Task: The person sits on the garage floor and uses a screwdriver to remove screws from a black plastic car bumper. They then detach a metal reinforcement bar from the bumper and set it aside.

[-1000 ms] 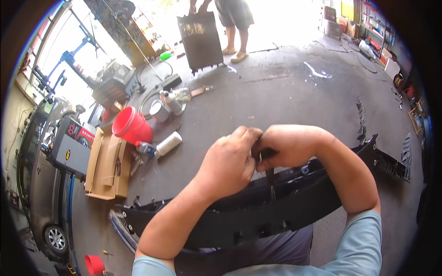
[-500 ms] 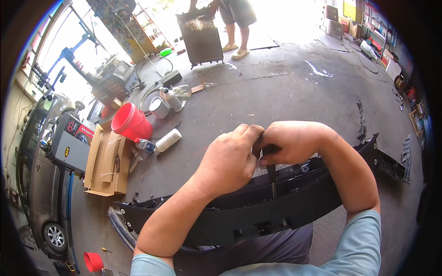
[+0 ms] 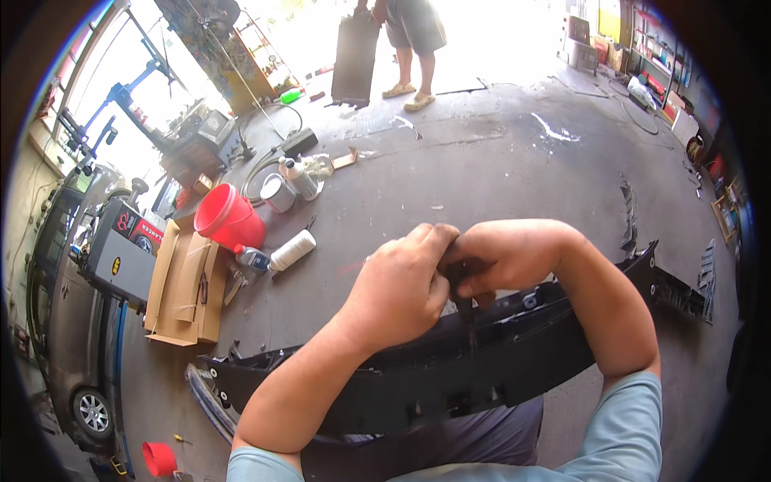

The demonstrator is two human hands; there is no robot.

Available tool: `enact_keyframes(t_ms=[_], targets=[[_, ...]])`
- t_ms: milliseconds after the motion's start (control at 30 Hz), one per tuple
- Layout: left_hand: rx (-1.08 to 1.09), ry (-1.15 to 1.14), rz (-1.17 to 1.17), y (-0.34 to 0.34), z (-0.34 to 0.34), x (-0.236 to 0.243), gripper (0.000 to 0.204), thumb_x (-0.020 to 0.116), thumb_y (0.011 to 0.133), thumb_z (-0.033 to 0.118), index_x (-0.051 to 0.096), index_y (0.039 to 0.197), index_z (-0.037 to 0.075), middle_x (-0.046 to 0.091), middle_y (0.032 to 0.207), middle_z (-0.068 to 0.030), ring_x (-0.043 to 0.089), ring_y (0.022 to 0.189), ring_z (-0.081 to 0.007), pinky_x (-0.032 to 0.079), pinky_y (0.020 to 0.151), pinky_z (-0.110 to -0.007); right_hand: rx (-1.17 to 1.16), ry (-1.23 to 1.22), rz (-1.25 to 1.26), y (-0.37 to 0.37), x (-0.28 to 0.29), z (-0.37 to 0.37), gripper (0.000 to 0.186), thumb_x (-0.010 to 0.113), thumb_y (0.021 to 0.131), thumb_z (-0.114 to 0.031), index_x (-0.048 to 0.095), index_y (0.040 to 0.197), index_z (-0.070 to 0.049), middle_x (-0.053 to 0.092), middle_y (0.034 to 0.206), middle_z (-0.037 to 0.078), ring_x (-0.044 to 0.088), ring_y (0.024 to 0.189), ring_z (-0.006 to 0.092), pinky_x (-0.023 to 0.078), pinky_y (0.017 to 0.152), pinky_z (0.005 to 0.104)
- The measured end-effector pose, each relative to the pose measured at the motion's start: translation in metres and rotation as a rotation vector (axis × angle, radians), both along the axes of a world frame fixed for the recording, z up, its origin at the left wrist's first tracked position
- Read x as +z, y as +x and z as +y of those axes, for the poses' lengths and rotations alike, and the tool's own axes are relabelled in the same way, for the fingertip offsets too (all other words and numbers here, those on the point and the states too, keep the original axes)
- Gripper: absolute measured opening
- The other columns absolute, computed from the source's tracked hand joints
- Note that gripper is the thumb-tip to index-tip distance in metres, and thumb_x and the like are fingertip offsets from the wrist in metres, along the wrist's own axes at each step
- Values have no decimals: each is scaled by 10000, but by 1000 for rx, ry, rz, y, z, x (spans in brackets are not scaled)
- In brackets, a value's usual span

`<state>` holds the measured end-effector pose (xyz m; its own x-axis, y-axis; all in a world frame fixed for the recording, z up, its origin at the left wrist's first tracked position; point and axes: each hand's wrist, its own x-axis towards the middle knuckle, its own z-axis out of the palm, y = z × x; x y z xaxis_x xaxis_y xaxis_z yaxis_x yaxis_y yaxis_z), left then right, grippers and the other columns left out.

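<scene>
A long, curved black plastic car panel, like a bumper piece, lies across my lap. Over its middle my two hands meet. My right hand is closed round a dark tool with a narrow shaft, which points down into the hollow of the panel; the tip is blurred against the black plastic. Pressed against the right hand, my left hand has its fingers curled at the top of the tool. Most of the handle is hidden by the fingers, so the tool's exact kind does not show.
Left of the panel lie an open cardboard box, a red bucket, a white bottle and a small red container. A parked car stands far left. Another person holds a dark, flat panel upright at the back.
The tool and my right hand have turned slightly, and the shaft has shifted a little left. At the back, the other person's dark panel has turned and moved right.
</scene>
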<state>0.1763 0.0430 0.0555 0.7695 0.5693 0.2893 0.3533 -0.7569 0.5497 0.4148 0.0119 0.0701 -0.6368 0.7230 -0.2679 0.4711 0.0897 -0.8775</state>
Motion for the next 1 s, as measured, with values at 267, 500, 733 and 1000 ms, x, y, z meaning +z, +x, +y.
enact_keyframes(t_ms=[267, 500, 733, 1000], targets=[[14, 27, 67, 0, 4, 0, 448, 578, 908, -8, 651, 1348, 22, 720, 1191, -248, 708, 1103, -485, 573, 962, -526, 12, 304, -285, -4, -3, 7, 558, 752, 1083, -513, 747, 1091, 45, 778, 892, 178, 742, 794, 322, 588, 770, 436], [-19, 36, 38, 0, 5, -5, 451, 581, 908, 5, 655, 1352, 20, 725, 1211, -241, 707, 1127, -480, 576, 967, -519, -51, 60, -47, 3, -15, 2, 422, 627, 1165, -370, 687, 1266, 35, 739, 935, 140, 712, 806, 260, 581, 790, 429], [3, 30, 75, 0, 3, -2, 476, 599, 890, -22, 656, 1361, 20, 731, 1203, -239, 707, 1128, -478, 578, 967, -517, 25, 350, -314, -6, 4, 3, 418, 659, 1145, -347, 722, 1256, 52, 771, 941, 219, 750, 837, 378, 587, 791, 467], [-11, 65, 68, -1, 9, -7, 479, 595, 893, -33, 659, 1365, 26, 738, 1196, -237, 731, 1086, -465, 591, 944, -515, -23, 316, -177, -6, -11, -1, 416, 622, 1138, -335, 729, 1321, 22, 793, 1052, 230, 745, 899, 398, 588, 887, 477]])
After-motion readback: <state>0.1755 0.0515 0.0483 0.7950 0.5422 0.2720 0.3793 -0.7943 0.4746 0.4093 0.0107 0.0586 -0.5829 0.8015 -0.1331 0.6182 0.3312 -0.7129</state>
